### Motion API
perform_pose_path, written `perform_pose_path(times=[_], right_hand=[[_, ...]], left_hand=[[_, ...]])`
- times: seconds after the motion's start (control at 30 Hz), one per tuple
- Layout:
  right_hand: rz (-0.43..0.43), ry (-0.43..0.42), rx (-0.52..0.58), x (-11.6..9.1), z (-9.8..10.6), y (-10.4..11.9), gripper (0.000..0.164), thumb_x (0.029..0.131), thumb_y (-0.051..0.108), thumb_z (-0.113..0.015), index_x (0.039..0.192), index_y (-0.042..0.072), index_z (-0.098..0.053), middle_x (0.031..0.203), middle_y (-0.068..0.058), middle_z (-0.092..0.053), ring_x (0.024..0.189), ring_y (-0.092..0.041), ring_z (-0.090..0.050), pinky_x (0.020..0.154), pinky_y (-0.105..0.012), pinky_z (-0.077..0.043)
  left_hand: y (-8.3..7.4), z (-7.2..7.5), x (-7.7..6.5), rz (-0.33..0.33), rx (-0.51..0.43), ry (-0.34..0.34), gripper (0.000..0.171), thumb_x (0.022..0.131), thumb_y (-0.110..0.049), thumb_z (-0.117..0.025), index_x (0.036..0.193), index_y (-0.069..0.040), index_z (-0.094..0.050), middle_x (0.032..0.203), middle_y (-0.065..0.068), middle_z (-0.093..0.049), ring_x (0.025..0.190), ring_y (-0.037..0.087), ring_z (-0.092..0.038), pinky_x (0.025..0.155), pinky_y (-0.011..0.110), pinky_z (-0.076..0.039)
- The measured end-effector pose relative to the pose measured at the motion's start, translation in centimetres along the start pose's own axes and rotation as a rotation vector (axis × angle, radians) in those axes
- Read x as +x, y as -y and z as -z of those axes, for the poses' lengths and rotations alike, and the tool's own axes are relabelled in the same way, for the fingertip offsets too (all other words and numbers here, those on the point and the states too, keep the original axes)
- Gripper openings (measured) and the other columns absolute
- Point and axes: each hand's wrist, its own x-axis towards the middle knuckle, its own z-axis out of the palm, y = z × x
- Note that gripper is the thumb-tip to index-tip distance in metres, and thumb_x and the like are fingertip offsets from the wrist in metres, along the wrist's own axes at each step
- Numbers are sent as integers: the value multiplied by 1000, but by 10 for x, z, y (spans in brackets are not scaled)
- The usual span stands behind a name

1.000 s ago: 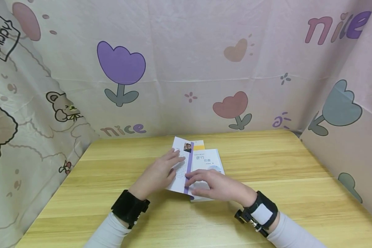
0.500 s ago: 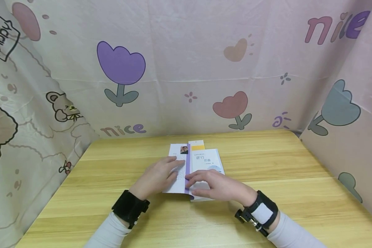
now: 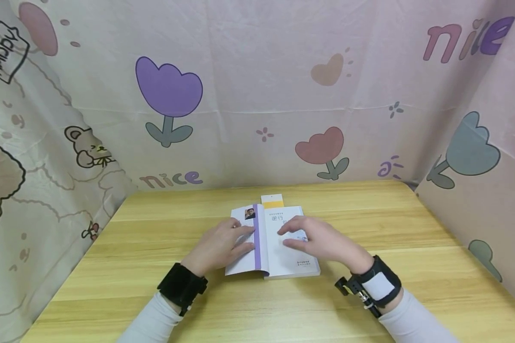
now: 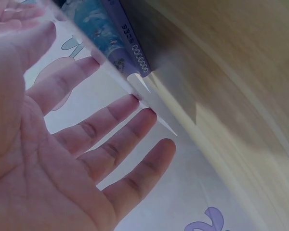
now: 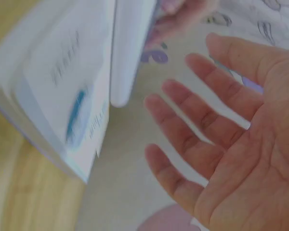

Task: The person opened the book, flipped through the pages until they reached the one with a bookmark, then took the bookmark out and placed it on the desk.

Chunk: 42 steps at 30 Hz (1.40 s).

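A book with a white title page lies on the wooden table, its front cover opened to the left. The cover's white flap, with a purple strip and a small photo, slopes above the tabletop. My left hand rests on that flap with fingers extended; in the left wrist view, its fingertips touch the cover's edge, near the purple spine. My right hand is over the title page, fingers loosely bent and holding nothing. In the right wrist view, the right hand appears apart from the page.
A white card with a yellow band sticks out from behind the book's top edge. Printed cloth hangs behind and beside the wooden table. Each wrist wears a black strap.
The cover and its flap have come down further to the left under my left hand. My right hand has left the fold and moved right and up, uncovering the lower page.
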Motion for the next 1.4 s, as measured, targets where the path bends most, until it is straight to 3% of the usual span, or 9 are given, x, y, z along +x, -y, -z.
perform_pose_path(times=[0.33, 0.5, 0.7, 1.03, 1.23, 1.4], right_hand=[[-249, -56, -166, -2, 7, -14, 29, 88, 29, -70, 112, 12, -72, 117, -2, -65, 107, -19, -58, 86, -37, -47], [-331, -54, -207, -2, 4, -25, 31, 87, 29, -70, 111, 9, -72, 118, -8, -65, 91, -20, -58, 67, -33, -46], [-391, -42, -218, -3, 1, -37, 37, 86, 30, -71, 113, 5, -71, 113, -8, -66, 72, -16, -54, 52, -27, -38], [-442, -5, -201, -6, -2, -42, 35, 84, 31, -73, 109, 7, -73, 99, -5, -66, 62, -14, -49, 49, -27, -37], [-466, 14, -219, -6, -4, -39, 19, 85, 34, -72, 89, 15, -73, 73, 3, -57, 54, -13, -47, 45, -24, -33], [-450, 16, -245, -6, -3, -37, 23, 86, 35, -71, 71, 18, -63, 66, 2, -53, 52, -12, -45, 43, -23, -30]], left_hand=[[1, -6, -2, 37, -24, 52, 54, 93, -51, -56, 136, -19, -57, 113, 6, -59, 95, 17, -55, 82, 34, -50], [1, -9, -3, 45, -19, 98, 54, 95, -49, -54, 139, -17, -54, 115, 7, -60, 99, 19, -56, 86, 38, -50], [0, -9, -4, 51, -47, 117, 54, 96, -47, -52, 140, -14, -52, 120, 10, -58, 103, 21, -56, 88, 41, -49], [-2, -8, -5, 74, -30, 152, 56, 97, -47, -52, 141, -14, -52, 119, 13, -58, 101, 24, -56, 87, 43, -49], [-4, -7, -6, 81, -4, 156, 55, 96, -47, -53, 140, -14, -54, 117, 12, -59, 100, 23, -56, 86, 42, -50], [-4, -7, -6, 72, 7, 145, 54, 95, -47, -54, 138, -14, -55, 115, 12, -60, 99, 24, -57, 84, 42, -50]])
